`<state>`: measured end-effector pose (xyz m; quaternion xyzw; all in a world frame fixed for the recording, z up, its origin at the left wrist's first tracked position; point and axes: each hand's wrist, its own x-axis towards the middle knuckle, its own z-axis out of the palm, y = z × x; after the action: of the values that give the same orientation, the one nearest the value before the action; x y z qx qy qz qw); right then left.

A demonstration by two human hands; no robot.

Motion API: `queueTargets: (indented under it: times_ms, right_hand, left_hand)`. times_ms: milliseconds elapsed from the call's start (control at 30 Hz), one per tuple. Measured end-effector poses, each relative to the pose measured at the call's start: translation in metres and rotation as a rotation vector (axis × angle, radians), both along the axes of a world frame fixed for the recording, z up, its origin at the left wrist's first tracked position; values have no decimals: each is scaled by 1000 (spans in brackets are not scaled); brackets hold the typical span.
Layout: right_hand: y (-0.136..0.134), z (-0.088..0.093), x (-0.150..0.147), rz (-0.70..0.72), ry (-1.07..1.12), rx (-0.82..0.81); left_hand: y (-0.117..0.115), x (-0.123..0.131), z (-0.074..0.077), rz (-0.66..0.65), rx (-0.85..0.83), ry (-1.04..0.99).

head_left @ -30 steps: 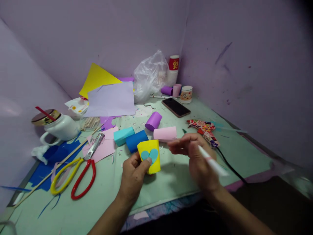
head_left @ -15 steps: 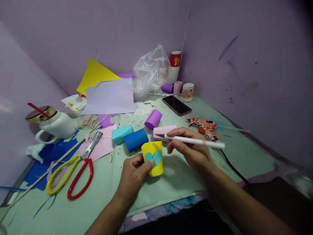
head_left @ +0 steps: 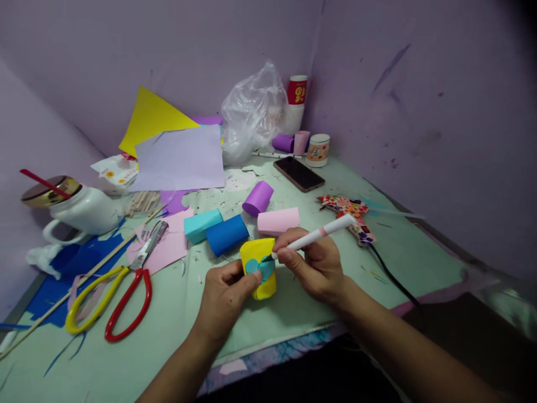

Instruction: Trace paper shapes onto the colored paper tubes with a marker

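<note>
My left hand [head_left: 226,294] is closed on a yellow paper tube [head_left: 248,252], with the thumb pressing on a turquoise heart-shaped cutout [head_left: 265,272] on its front. In my right hand [head_left: 314,266] is a white marker [head_left: 323,230] with a dark green tip. That tip meets the upper part of the turquoise cutout, though exact contact is hard to tell. Just beyond the hands lie a blue paper tube [head_left: 227,235], a turquoise one [head_left: 203,225], a pale pink one [head_left: 278,221] and a purple one [head_left: 258,198].
Red-and-yellow-handled scissors [head_left: 140,260] lie left beside a thin wooden stick [head_left: 94,270]. A white mug [head_left: 86,211] stands behind them. Paper sheets [head_left: 180,159] and a plastic bag [head_left: 251,115] are at the back. A phone [head_left: 298,173] and a patterned glue gun [head_left: 348,212] with a cord lie right.
My right hand has brought the marker down and left, so its tip is now at the turquoise cutout. The marker's back end tilts up more. The whole view has shifted slightly.
</note>
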<state>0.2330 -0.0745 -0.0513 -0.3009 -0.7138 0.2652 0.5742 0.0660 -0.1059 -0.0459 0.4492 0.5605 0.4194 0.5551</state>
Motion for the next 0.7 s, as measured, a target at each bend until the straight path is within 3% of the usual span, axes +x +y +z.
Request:
queueTargets:
  times_ms: [700]
  right_hand:
    - [3,0,-2,-17,-110,108]
  left_hand:
    - [2,2,4,3,-8,-5]
